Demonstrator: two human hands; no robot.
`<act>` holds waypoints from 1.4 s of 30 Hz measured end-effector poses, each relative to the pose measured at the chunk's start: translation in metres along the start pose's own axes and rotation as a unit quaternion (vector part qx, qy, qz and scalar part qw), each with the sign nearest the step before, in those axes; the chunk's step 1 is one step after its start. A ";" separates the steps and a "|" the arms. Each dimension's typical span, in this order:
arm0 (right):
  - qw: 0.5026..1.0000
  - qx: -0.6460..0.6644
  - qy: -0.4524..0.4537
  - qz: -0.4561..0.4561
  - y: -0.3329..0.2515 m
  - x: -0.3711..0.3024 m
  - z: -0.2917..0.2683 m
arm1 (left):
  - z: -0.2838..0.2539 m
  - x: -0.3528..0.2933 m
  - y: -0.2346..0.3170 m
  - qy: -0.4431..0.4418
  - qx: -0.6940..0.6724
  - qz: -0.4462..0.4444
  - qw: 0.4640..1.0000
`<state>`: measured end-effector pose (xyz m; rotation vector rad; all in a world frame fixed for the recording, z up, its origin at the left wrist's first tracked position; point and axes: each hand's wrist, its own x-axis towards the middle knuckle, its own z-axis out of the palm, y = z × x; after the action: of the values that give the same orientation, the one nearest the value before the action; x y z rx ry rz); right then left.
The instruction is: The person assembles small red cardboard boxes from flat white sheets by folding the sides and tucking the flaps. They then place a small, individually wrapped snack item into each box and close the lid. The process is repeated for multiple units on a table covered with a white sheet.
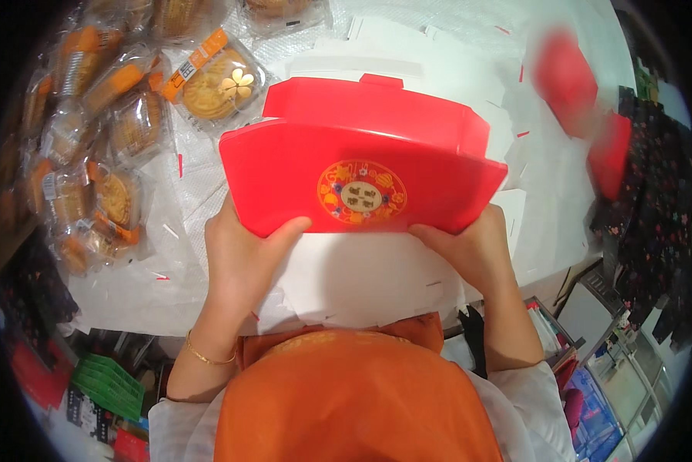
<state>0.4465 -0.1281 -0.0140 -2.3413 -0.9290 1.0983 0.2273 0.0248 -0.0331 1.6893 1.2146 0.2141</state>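
Observation:
Between my hands is a red cardboard box with a round, colourful printed emblem on its broad face. Its top flap stands raised at the far side, with a small tab on the upper edge. My left hand grips the lower left corner, thumb lying on the front face. At the lower right corner my right hand grips it the same way. The other fingers of both hands are hidden behind the box. Nearest to it on the left lies a clear-packed round pastry with an orange label and a gold flower shape.
Several more packed pastries are heaped along the table's left side. White sheets cover the table, with small red and white scraps scattered about. Two red, blurred pieces are at the far right, beside a dark flowered cloth.

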 end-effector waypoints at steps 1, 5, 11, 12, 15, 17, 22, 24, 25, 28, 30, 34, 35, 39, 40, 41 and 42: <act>1.000 -0.001 0.008 0.001 -0.001 0.000 0.000 | 0.000 0.000 -0.001 0.000 0.005 0.001 1.000; 0.998 -0.008 0.046 -0.029 0.001 0.002 0.004 | 0.001 0.000 -0.002 -0.002 0.028 0.012 1.000; 0.996 0.055 0.067 -0.012 -0.001 -0.002 0.004 | -0.003 0.003 -0.011 -0.018 -0.052 0.040 0.998; 0.993 0.095 0.070 -0.025 0.001 -0.005 0.003 | -0.005 0.003 -0.016 -0.032 -0.073 0.044 0.996; 0.984 0.163 0.066 -0.033 0.020 -0.014 0.002 | -0.012 0.004 -0.026 -0.101 -0.162 0.067 0.979; 0.952 0.159 0.142 -0.220 0.031 -0.028 0.013 | -0.013 0.003 -0.045 -0.141 -0.252 0.100 0.952; 0.883 -0.078 0.173 -0.430 0.023 -0.087 0.066 | 0.002 -0.018 -0.047 0.068 -0.371 0.070 0.924; 0.887 -0.116 0.135 -0.426 0.005 -0.100 0.087 | -0.004 -0.040 -0.038 0.075 -0.534 -0.012 0.842; 0.897 -0.116 0.121 -0.409 -0.001 -0.102 0.098 | -0.003 -0.055 -0.039 0.037 -0.552 0.024 0.832; 0.912 -0.097 0.114 -0.382 -0.021 -0.101 0.132 | -0.001 -0.111 -0.054 -0.073 -0.598 0.121 0.789; 0.915 -0.062 0.097 -0.387 -0.032 -0.098 0.149 | 0.005 -0.137 -0.044 -0.038 -0.428 0.156 0.890; 0.903 -0.047 0.044 -0.426 -0.039 -0.096 0.158 | 0.001 -0.136 -0.048 0.025 -0.385 0.170 0.907; 0.897 -0.067 0.034 -0.435 -0.037 -0.094 0.157 | -0.002 -0.136 -0.049 0.041 -0.356 0.197 0.913; 0.869 -0.077 0.020 -0.488 -0.037 -0.085 0.153 | 0.001 -0.144 -0.058 0.143 -0.202 0.219 0.944; 0.866 -0.085 0.009 -0.493 -0.039 -0.084 0.151 | 0.000 -0.137 -0.067 0.171 -0.241 0.161 0.942; 0.863 -0.090 -0.001 -0.497 -0.042 -0.084 0.148 | -0.004 -0.126 -0.081 0.197 -0.276 0.103 0.935; 0.849 -0.093 -0.005 -0.520 -0.042 -0.079 0.144 | -0.009 -0.119 -0.077 0.223 -0.311 0.044 0.923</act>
<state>0.2796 -0.1451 -0.0363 -1.4760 -2.0100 0.5457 0.1179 -0.0643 -0.0442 1.1565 1.2173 0.9778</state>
